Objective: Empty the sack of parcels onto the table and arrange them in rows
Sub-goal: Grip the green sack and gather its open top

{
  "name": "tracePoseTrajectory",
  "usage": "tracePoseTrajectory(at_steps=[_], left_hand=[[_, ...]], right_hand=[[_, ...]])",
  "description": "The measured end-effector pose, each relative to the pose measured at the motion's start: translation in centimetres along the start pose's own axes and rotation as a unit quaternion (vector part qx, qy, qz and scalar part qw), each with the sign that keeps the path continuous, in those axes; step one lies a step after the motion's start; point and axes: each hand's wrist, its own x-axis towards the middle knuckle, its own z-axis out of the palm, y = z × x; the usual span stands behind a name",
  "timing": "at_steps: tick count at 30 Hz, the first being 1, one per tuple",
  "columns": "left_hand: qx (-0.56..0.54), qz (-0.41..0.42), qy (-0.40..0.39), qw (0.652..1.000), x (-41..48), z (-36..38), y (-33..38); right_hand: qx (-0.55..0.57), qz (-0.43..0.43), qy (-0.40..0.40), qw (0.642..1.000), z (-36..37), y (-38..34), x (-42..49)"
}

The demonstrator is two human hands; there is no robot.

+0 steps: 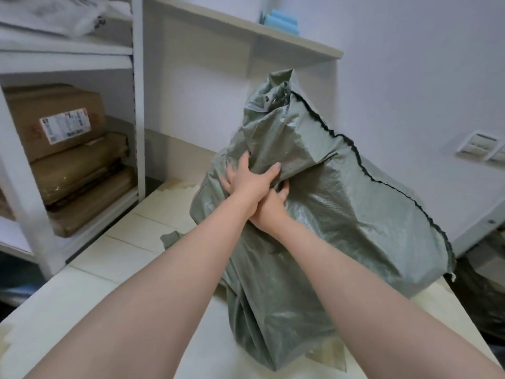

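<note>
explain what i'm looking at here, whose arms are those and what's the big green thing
There is no machine: the single picture comes from a camera worn on a person's head, looking down at their own bare arms. A grey-green woven plastic sack stands on the pale table. The left hand and, just under it, the right hand both grip folds of its cloth. What is inside cannot be seen. Brown cardboard boxes sit on the white shelf at left.

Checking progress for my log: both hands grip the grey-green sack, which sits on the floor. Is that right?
Not quite. The left hand and right hand do grip the grey-green sack, but it sits on the table, not the floor, as the head view shows.
</note>
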Motion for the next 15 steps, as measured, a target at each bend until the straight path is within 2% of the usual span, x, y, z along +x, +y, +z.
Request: tracePoseTrajectory(at_steps=[1, 3, 5, 7, 11, 13, 15], left_hand=[[0.008, -0.015, 0.025, 1.000, 0.6, 0.5, -0.2], [0.028, -0.044, 0.062, 0.997, 1.6, 1.3, -1.1], [0.050, -0.076, 0.062, 0.994, 2.0, 2.0, -2.3], [0.070, -0.086, 0.076, 0.991, 1.7, 3.0, -3.0], [0.048, -0.107, 0.125, 0.985, 0.8, 3.9, -2.4], [0.016, -0.120, 0.150, 0.981, 0.4, 4.0, -1.7], [-0.007, -0.133, 0.158, 0.978, 0.4, 4.0, -1.6]], right_hand=[[-0.031, -0.021, -0.038, 0.999, -0.3, 0.7, -0.2], [-0.010, -0.107, -0.049, 0.993, -1.6, 2.4, -1.2], [0.058, -0.180, 0.019, 0.982, -2.7, 4.6, -2.7], [0.085, -0.171, 0.116, 0.975, -3.9, 6.9, -3.8], [0.044, -0.009, 0.310, 0.950, -7.1, 9.7, -3.8], [-0.034, 0.091, 0.318, 0.943, -8.3, 10.2, -3.2], [-0.053, 0.227, 0.246, 0.941, -8.9, 11.3, -2.2]])
